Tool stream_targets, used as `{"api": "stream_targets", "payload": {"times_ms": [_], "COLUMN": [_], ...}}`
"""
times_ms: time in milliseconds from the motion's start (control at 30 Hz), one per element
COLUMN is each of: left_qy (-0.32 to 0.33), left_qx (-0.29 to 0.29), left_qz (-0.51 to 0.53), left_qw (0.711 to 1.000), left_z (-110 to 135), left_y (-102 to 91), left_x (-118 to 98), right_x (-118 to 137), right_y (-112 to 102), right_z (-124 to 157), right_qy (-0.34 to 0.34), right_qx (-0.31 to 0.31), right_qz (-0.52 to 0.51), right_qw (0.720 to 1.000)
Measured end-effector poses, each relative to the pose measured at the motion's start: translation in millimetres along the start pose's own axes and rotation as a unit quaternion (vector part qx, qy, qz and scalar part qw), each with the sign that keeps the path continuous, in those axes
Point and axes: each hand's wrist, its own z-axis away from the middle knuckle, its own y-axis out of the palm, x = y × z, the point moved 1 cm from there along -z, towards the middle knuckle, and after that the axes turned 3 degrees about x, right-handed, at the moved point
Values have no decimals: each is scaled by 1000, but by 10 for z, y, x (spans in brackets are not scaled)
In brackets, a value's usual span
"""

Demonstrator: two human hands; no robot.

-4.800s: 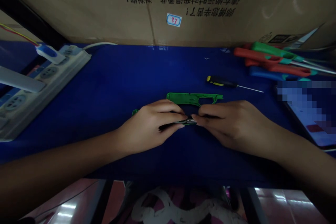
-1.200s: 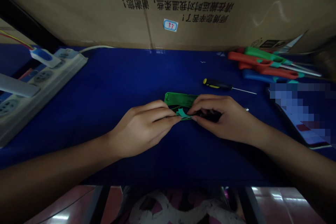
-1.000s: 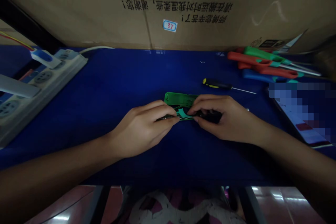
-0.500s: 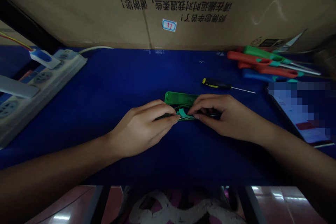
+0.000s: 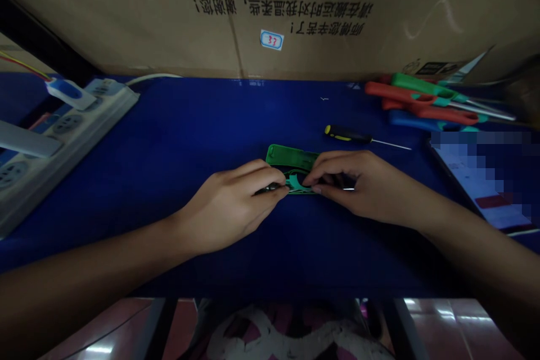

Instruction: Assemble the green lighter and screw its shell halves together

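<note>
A green plastic piece lies flat on the blue table top, partly hidden by both hands. My left hand is closed, its fingertips pinching a thin dark metal part at the piece's near edge. My right hand is also closed, pressing a small teal part and a slim dark and silver thing against the green piece. The fingertips of both hands almost meet over the teal part.
A yellow-and-black screwdriver lies just beyond my right hand. Red, green and blue handled scissors are piled at the back right, near a phone. A power strip runs along the left. A cardboard box walls the back.
Over the last seconds both hands moved from the near side onto the green piece and a teal part appeared between the fingertips. In the last half second they shifted only slightly.
</note>
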Motion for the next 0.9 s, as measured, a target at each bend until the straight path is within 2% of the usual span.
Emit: {"api": "stream_targets", "payload": {"times_ms": [167,333,633,900], "left_qy": [1,-13,14,22], "left_qx": [-7,-4,9,-3], "left_qz": [7,9,-12,-11], "left_qw": [1000,1000,1000,1000], "left_z": [-1,20,1,9], "left_y": [23,37,13,4], "left_x": [19,29,-1,-1], "right_x": [1,2,17,35], "right_y": [-5,-19,15,30], "right_z": [15,46,80,78], "right_qy": [-8,-62,-146,-139], "right_qx": [-5,-1,-11,-9], "right_qz": [9,26,154,149], "right_qw": [1000,998,977,979]}}
